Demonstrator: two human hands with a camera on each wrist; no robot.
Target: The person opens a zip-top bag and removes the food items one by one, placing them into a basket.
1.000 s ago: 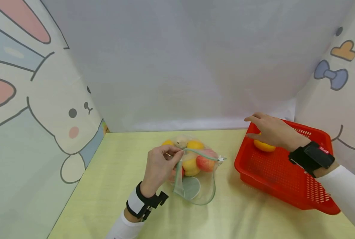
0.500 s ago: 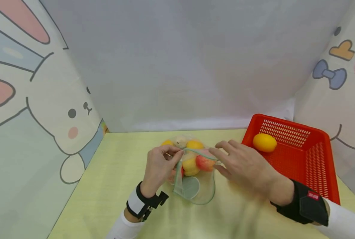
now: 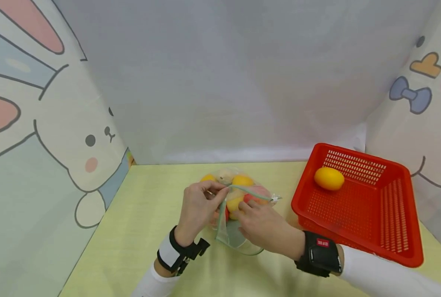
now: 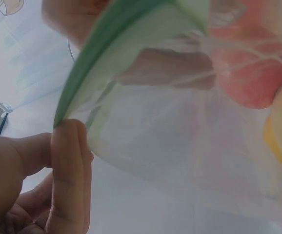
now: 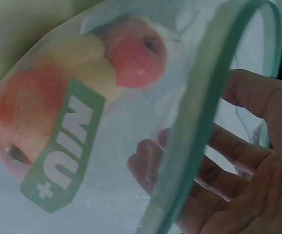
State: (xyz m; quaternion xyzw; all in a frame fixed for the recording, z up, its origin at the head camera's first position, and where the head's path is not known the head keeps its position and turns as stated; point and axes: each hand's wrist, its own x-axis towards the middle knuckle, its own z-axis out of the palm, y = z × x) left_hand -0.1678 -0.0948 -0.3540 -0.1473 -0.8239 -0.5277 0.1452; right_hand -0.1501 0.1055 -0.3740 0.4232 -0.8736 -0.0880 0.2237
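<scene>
A see-through mesh bag [image 3: 236,233] with a green rim [image 5: 199,112] lies on the table, full of fruit. Its rim is pinched between the thumb and fingers of my left hand [image 3: 199,208], held up at the left side of the mouth. My right hand [image 3: 266,227] is at the mouth; in the right wrist view its loosely bent fingers [image 5: 148,161] show through the mesh, with nothing seen in them. Through the bag show red-and-yellow apples [image 5: 136,53], yellow fruits [image 3: 242,180] and a pale fruit [image 3: 225,175]. A white cord stopper [image 3: 274,198] sits at the right.
A red plastic basket [image 3: 357,243] stands at the right with one lemon [image 3: 329,178] in it. The pale yellow table [image 3: 149,185] meets a grey backdrop [image 3: 224,82] behind. Side panels with cartoon animals [image 3: 75,144] flank it.
My right hand has moved left from above the red basket, across to the bag's mouth. The left hand keeps its pinch on the rim; the lemon stays in the basket.
</scene>
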